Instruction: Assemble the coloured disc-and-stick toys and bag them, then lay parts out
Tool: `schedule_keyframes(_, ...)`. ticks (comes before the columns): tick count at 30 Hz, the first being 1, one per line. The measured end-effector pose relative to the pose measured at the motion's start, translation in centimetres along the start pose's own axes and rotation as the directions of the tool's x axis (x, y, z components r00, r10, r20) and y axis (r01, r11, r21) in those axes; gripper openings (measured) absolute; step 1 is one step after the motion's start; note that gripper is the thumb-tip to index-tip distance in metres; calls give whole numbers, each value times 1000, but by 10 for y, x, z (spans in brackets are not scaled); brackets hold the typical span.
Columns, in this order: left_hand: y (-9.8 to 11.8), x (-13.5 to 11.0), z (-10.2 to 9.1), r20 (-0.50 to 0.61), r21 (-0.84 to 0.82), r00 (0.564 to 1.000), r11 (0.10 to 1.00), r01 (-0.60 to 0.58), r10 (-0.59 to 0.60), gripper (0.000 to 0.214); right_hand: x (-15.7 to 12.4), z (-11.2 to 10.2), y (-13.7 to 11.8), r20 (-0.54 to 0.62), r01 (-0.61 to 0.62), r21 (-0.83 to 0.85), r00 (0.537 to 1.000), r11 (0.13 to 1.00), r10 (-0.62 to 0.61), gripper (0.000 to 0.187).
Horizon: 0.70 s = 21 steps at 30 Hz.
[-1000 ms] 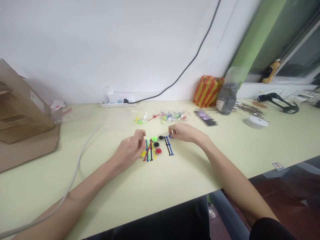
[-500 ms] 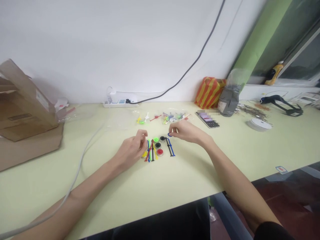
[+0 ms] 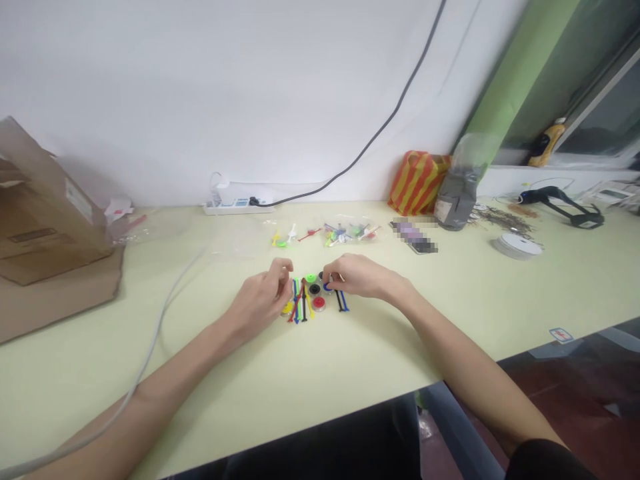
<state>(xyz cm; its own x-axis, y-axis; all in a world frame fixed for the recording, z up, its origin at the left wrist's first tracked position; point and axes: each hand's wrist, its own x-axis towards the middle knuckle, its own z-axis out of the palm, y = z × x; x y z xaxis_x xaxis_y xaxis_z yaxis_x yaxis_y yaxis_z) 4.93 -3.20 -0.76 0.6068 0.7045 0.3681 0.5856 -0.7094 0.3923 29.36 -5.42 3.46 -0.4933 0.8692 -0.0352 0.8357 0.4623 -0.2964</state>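
A small cluster of coloured plastic parts lies mid-table: thin sticks [image 3: 301, 301] in blue, red, yellow and black, and round discs in green [image 3: 311, 278], black [image 3: 314, 289] and red [image 3: 319, 303]. My right hand [image 3: 353, 277] pinches a small blue ring [image 3: 327, 288] just right of the discs, over two more sticks [image 3: 342, 301]. My left hand [image 3: 263, 299] rests curled at the left edge of the sticks, fingers closed together near a yellow disc [image 3: 287, 308]; what it holds, if anything, is hidden.
Clear bags of more coloured parts [image 3: 345, 233] lie behind the cluster. A power strip [image 3: 235, 205] sits by the wall, a cardboard box [image 3: 47, 227] far left, a phone [image 3: 414, 238], a striped bag [image 3: 416, 181] and a tape roll [image 3: 517, 245] to the right. A grey cable [image 3: 165, 307] crosses the left side.
My right hand, with the blue ring, has come down and leftward from behind the cluster to beside the discs. My left hand has barely moved.
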Motion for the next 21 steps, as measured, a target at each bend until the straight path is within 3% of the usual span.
schedule_keyframes(18,1,0,-1,-5,0,1000,1000,-7,7,14,1,4,5,-16,17,73,1000,997,-16,13)
schedule_keyframes(21,1,-1,-1,0,-1,1000,1000,2,-2,13,-1,3,10,-90,26,101,996,995,-17,13)
